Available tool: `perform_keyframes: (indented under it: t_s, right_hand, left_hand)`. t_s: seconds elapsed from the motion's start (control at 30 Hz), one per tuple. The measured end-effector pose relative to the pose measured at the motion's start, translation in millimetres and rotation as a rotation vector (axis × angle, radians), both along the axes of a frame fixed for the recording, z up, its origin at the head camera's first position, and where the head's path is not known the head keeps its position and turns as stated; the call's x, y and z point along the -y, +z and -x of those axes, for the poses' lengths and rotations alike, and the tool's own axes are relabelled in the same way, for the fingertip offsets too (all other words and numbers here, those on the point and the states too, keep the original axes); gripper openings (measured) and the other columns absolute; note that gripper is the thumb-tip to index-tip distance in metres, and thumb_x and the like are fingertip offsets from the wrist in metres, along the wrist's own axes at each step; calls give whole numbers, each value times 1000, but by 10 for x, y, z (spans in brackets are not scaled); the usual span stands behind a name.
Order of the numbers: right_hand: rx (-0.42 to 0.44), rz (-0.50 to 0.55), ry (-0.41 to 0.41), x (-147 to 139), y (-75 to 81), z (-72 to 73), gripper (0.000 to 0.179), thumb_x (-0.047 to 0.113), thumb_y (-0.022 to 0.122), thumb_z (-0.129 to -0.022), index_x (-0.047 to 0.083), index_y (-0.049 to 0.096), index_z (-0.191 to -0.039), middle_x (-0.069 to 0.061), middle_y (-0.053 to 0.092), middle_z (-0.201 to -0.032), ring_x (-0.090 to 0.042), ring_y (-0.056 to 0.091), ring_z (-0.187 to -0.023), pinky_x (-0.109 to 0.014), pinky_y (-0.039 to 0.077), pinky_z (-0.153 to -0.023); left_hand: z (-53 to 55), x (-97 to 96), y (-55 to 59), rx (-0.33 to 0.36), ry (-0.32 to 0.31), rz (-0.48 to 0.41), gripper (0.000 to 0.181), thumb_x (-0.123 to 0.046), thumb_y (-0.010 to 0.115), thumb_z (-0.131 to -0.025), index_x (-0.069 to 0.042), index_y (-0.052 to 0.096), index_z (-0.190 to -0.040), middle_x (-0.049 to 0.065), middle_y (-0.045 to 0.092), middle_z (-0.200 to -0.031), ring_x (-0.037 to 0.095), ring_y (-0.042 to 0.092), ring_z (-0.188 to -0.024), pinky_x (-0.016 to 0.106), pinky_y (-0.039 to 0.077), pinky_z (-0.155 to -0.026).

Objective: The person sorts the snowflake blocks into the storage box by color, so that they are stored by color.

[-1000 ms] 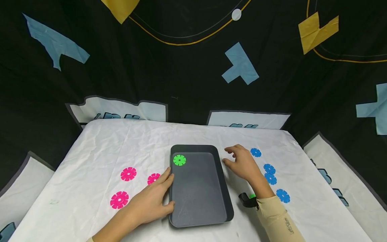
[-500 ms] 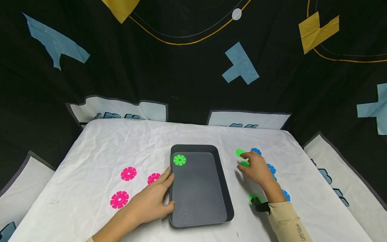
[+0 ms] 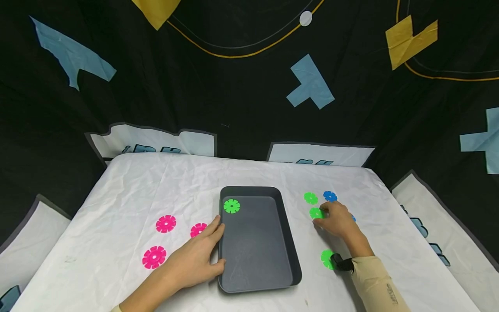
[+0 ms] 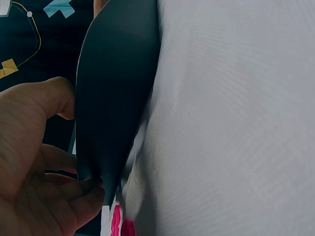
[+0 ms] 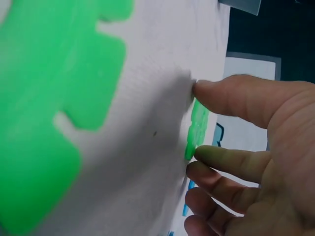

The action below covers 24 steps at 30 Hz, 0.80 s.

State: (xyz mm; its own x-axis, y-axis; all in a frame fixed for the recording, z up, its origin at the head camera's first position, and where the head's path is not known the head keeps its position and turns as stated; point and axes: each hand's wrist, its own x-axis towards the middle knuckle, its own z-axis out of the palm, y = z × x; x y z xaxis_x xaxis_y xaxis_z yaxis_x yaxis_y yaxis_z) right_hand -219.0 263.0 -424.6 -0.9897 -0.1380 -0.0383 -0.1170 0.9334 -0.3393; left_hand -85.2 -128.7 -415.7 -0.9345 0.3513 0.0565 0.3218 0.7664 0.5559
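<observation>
The right hand, fingers parted, straddled a green disc; pinching low seemed wise. The left hand, fingers straight, touched the tray.

Right grip shifts rightward, away from the tray's right rim. Thumb and index finger now sit at opposite edges of the middle green disc; can't tell if my pinch is closed. That disc, hidden behind my hand a second ago, now shows in large part. Far green disc, also hidden then and part-covered half a second ago, is in full view. Near green disc goes from sliver to mostly visible as my wrist camera and sleeve slide right. Far blue disc, overlapped half a second ago, shows again. My hand and forearm now cover the other blue discs, bar one sliver.
</observation>
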Motion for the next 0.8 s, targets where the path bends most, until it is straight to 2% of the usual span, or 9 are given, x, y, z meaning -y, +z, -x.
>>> perform_keyframes:
  t_s: [0.17,0.37,0.47,0.63,0.8]
  right_hand:
    - [60,9,-15,-1,-13,67,55,26,77,-79,-8,62,-119,-21,62,-114,-39,54,-111,-53,46,-90]
    - [101,12,-46,41,-18,104,53,27,77,-76,-6,60,-114,-17,61,-108,-32,56,-98,-48,50,-82]
    - [102,2,-57,62,-20,99,53,28,77,-75,-4,57,-112,-14,60,-104,-28,56,-92,-47,48,-80]
    - [71,-19,-48,93,-1,80,51,32,78,-72,0,58,-107,-8,62,-94,-26,57,-86,-54,40,-84]
    - [51,-22,-28,118,32,64,49,34,76,-74,2,60,-107,-7,65,-95,-26,59,-87,-57,38,-89]
  left_hand:
    - [3,2,-8,1,-5,3,80,-32,71,-80,2,41,-146,13,23,-159,21,32,-140,40,39,-106]
    - [2,1,-9,4,-5,2,80,-33,70,-80,2,41,-146,13,23,-159,21,32,-140,40,38,-106]
    - [2,0,-6,7,-6,3,80,-33,71,-80,2,41,-146,13,23,-159,21,31,-140,40,38,-106]
    - [2,1,0,4,-3,9,80,-33,71,-80,2,41,-146,13,23,-159,21,32,-140,40,38,-106]
    - [2,6,5,4,-3,8,80,-33,71,-80,2,41,-146,13,23,-159,21,32,-140,40,39,-106]
